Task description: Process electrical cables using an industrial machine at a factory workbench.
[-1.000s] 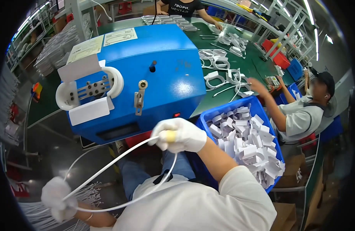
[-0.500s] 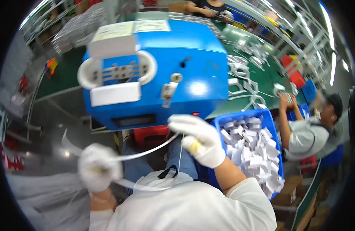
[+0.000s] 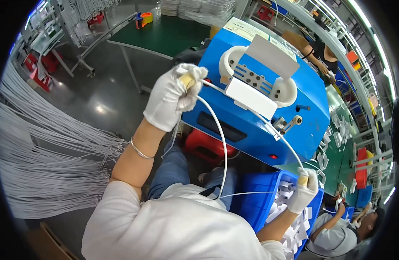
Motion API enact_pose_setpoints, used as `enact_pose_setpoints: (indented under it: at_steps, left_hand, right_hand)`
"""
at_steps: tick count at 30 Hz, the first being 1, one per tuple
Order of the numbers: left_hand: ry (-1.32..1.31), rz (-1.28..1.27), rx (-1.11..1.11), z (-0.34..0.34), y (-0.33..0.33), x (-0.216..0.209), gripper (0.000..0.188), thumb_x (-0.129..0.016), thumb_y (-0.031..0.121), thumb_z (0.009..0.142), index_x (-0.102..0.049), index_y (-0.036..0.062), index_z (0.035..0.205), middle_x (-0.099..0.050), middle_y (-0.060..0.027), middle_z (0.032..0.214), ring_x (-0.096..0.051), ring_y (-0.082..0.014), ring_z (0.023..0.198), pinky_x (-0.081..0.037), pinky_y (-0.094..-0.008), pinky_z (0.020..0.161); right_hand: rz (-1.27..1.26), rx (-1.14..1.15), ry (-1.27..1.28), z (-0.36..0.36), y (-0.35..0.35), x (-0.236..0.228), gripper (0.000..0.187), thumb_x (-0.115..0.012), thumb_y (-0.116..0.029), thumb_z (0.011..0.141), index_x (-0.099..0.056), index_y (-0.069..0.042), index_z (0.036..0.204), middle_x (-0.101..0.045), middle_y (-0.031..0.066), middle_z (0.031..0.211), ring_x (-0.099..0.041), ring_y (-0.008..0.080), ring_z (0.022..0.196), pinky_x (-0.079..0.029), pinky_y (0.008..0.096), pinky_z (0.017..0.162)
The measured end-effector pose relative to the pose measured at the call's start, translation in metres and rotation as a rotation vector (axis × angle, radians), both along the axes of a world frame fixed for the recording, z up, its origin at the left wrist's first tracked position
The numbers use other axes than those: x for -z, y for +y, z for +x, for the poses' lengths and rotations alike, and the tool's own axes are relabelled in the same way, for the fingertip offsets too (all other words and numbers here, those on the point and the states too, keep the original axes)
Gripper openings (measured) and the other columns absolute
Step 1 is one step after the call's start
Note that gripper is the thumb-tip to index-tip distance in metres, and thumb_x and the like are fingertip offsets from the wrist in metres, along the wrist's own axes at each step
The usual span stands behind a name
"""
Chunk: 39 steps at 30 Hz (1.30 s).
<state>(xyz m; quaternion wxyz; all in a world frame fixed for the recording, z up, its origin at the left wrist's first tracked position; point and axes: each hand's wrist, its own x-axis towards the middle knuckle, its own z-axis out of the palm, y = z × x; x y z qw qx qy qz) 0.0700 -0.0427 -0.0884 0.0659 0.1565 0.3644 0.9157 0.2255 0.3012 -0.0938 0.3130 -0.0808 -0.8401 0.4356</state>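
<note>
My left hand (image 3: 175, 95), in a white glove with yellow tape on a finger, is closed on a white cable (image 3: 223, 151) beside the left front of a blue machine (image 3: 312, 125). My right hand (image 3: 304, 190), gloved the same way, pinches the cable near the machine's right front corner, above a blue bin (image 3: 250, 208). One length runs nearly straight between my hands, past the machine's white front flap (image 3: 251, 99). Another length hangs in a loop toward my lap. On top of the machine, white curved holders (image 3: 229, 60) flank a slotted metal plate (image 3: 253, 79).
White folded pieces (image 3: 290, 232) fill the bin. Bundles of white cables (image 3: 56, 173) hang at left. A tape dispenser (image 3: 144, 19) sits on a green table (image 3: 173, 37). A red stool (image 3: 204, 145) stands under the machine. Co-workers (image 3: 338, 234) are at right and far right.
My view has turned left. My left hand has risen to the machine's left front, and my right hand has moved right above the bin. The cable between them has straightened.
</note>
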Motion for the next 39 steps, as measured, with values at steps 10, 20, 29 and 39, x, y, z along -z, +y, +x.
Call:
enact_pose_setpoints:
  at_steps: [10, 20, 29, 39]
  left_hand:
    - [0.102, -0.355, -0.309, -0.008, 0.023, -0.034, 0.013, -0.06, 0.011, 0.087, -0.059, 0.0009, 0.095, -0.063, -0.0053, 0.077, -0.056, -0.0041, 0.059, -0.039, -0.0131, 0.044]
    - [0.215, -0.547, -0.41, -0.019, 0.037, -0.027, 0.013, -0.064, 0.009, 0.084, -0.058, 0.0006, 0.092, -0.065, -0.0074, 0.083, -0.06, -0.0077, 0.067, -0.048, -0.019, 0.057]
    - [0.332, -0.759, -0.548, -0.003, 0.03, -0.023, 0.031, -0.057, 0.013, 0.09, -0.05, 0.0003, 0.117, -0.06, -0.0034, 0.076, -0.056, -0.0065, 0.07, -0.047, -0.0196, 0.065]
    - [0.09, -0.592, -0.52, 0.038, -0.022, -0.017, 0.048, -0.054, 0.003, 0.084, -0.044, -0.0025, 0.13, -0.054, -0.0002, 0.078, -0.049, -0.0046, 0.062, -0.043, -0.0151, 0.06]
  right_hand:
    - [-0.029, 0.184, -0.015, 0.013, 0.019, -0.01, 0.011, -0.056, -0.01, 0.089, -0.059, 0.0, 0.085, -0.052, -0.002, 0.082, -0.044, 0.0063, 0.074, -0.035, 0.0184, 0.068]
    - [0.181, 0.235, -0.056, 0.002, 0.051, -0.031, 0.014, -0.057, -0.013, 0.089, -0.058, 0.001, 0.084, -0.053, -0.0011, 0.079, -0.046, 0.0068, 0.075, -0.038, 0.02, 0.069]
    - [0.284, 0.164, 0.037, -0.1, 0.076, -0.071, 0.016, -0.062, -0.014, 0.084, -0.065, 0.0, 0.09, -0.062, 0.0009, 0.082, -0.053, 0.0078, 0.076, -0.042, 0.0216, 0.07]
    - [0.074, 0.137, 0.008, -0.082, 0.081, -0.066, 0.013, -0.063, -0.014, 0.085, -0.066, -0.003, 0.089, -0.058, -0.0047, 0.079, -0.046, 0.0017, 0.069, -0.033, 0.0155, 0.06]
